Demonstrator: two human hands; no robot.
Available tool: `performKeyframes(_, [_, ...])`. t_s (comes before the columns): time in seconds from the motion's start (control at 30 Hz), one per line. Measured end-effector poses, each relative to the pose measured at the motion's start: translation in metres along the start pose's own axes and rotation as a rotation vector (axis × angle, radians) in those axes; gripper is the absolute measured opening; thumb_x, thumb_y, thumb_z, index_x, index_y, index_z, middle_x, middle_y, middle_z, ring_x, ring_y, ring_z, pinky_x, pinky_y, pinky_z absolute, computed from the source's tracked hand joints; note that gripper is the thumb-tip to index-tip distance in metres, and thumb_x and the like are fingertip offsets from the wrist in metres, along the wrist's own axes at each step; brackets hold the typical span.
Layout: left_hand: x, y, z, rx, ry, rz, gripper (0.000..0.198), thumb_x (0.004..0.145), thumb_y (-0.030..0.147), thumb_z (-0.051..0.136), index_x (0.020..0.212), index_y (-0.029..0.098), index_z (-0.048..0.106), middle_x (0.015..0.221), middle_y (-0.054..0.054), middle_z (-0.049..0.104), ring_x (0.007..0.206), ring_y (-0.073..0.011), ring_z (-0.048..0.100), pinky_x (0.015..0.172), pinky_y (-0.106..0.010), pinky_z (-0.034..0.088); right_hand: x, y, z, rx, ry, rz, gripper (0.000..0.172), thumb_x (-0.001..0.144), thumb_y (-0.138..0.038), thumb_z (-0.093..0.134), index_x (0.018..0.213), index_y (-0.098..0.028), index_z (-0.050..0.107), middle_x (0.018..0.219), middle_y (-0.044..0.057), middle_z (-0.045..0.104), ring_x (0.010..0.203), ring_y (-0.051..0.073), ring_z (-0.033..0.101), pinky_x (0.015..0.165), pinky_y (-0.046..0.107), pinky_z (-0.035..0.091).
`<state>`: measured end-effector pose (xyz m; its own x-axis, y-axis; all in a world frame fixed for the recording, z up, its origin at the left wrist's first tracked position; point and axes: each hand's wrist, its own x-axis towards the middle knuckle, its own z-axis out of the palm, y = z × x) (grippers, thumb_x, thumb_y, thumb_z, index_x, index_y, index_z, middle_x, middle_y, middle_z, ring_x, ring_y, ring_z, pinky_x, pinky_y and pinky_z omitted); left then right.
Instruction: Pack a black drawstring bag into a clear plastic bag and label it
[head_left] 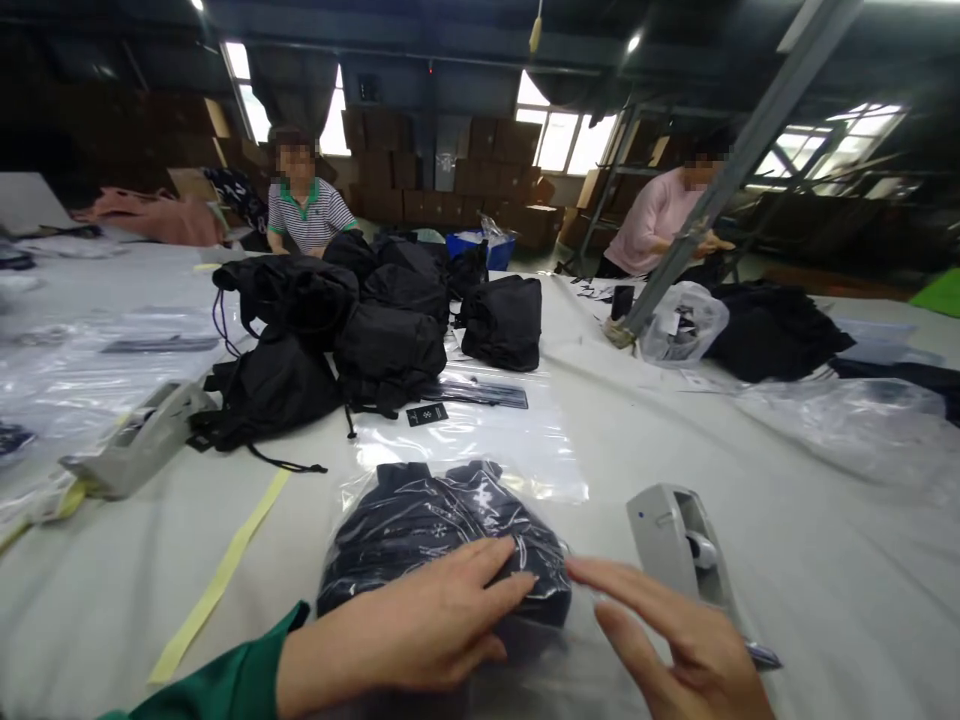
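A dark folded bag or garment in a clear plastic bag (pixel 390 530) lies on the table in front of me; its exact kind is hard to tell. Across its near side rests my left hand (pixel 442 610), fingers stretched out over the plastic. My right hand (pixel 675 635) is at the package's right edge, thumb and index finger apart, the index fingertip at or close to the plastic. Nothing shows between those fingers. To the right, beside that hand, stands a grey tape dispenser (pixel 664 510). Beyond the package lie flat clear plastic bags (pixel 517 450) with a black tag (pixel 427 414).
Black drawstring bags (pixel 390 350) are heaped beyond. Another tape dispenser (pixel 135 450) stands left, near a yellow strip (pixel 221 580). A slanted metal post (pixel 720 200) rises at right by black fabric (pixel 772 330) and loose plastic (pixel 862 420). Two people (pixel 307 210) work across the table.
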<state>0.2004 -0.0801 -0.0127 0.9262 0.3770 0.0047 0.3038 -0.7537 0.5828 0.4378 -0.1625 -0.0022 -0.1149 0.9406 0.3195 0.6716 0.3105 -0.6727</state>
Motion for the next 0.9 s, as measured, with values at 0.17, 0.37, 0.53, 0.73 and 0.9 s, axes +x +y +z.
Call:
performKeyframes(0.17, [-0.021,0.014,-0.029,-0.21,-0.136,0.153,0.052,0.096,0.022,0.047,0.147,0.027,0.036,0.144,-0.009,0.048,0.123,-0.0226,0.055,0.099,-0.029,0.047,0.088,0.0,0.005,-0.071,-0.176,-0.199,0.043,0.1,-0.042,0.043,0.133,-0.02,0.059,0.136,0.01,0.059,0.125,0.027,0.055,0.109,0.047,0.043])
performKeyframes(0.37, [-0.047,-0.013,-0.03,-0.027,0.205,-0.039,0.043,0.097,0.028,0.047,0.14,0.032,0.049,0.141,-0.007,0.054,0.125,-0.0252,0.054,0.103,-0.038,0.047,0.116,0.023,0.045,-0.147,-0.606,-0.036,0.064,0.099,-0.056,0.038,0.15,-0.018,0.035,0.158,0.013,0.023,0.147,0.032,0.016,0.118,0.058,0.015])
performKeyframes(0.53, [-0.069,-0.055,0.018,0.338,0.24,-0.171,0.062,0.087,0.033,0.064,0.145,0.026,0.042,0.144,-0.01,0.051,0.128,-0.0338,0.051,0.101,-0.054,0.048,0.088,0.04,0.054,-0.018,-0.897,0.242,0.073,0.093,-0.066,0.043,0.153,-0.026,0.028,0.161,0.006,0.012,0.148,0.031,0.008,0.12,0.054,0.012])
performKeyframes(0.73, [-0.084,-0.069,0.04,0.41,0.427,-0.019,0.04,0.091,0.026,0.059,0.13,0.018,0.058,0.13,-0.011,0.063,0.121,-0.0267,0.057,0.104,-0.046,0.048,0.084,0.045,0.055,0.03,-0.796,0.302,0.07,0.093,-0.065,0.043,0.15,-0.024,0.036,0.16,0.005,0.022,0.147,0.029,0.018,0.12,0.051,0.017])
performKeyframes(0.9, [-0.106,-0.065,0.043,0.238,0.614,-0.014,0.031,0.091,0.015,0.057,0.121,0.018,0.062,0.119,-0.011,0.069,0.119,-0.023,0.059,0.111,-0.042,0.041,0.08,0.049,0.058,0.0,-0.677,0.333,0.063,0.095,-0.058,0.045,0.146,-0.023,0.043,0.155,0.007,0.033,0.142,0.03,0.031,0.118,0.052,0.026])
